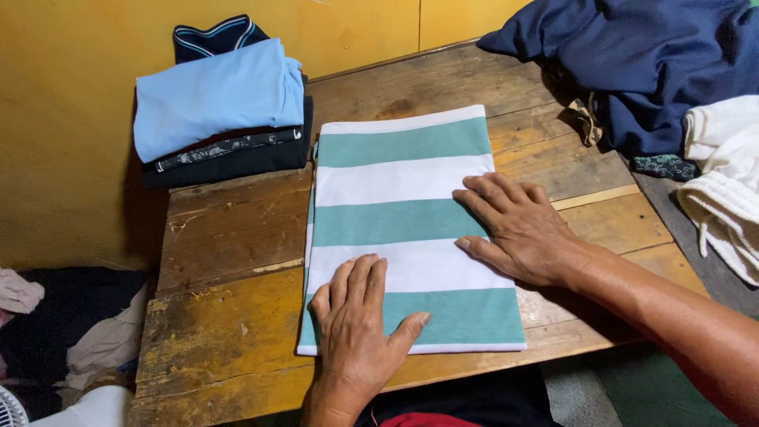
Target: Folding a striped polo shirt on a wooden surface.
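I see both hands lying flat, fingers spread, pinching nothing: the left hand (357,316) presses the near end of a folded green-and-white striped cloth (403,213) on the wooden table (229,237), the right hand (518,229) its right edge. A stack of folded clothes (221,103), light blue on top, sits at the far left corner.

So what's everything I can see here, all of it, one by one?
Folded striped cloth: one, teal and white, flat at the middle of the table.
Wooden table: one, worn brown planks, against the yellow wall.
Stack of folded clothes: one, light blue on top, dark ones beneath, at the table's far left corner.
Pile of unfolded clothes: one, navy, far right.
White garment: one, right edge.
Loose clothes: several, dark and pale, on the floor at left.
Left hand: flat on the cloth's near edge.
Right hand: flat on the cloth's right side.
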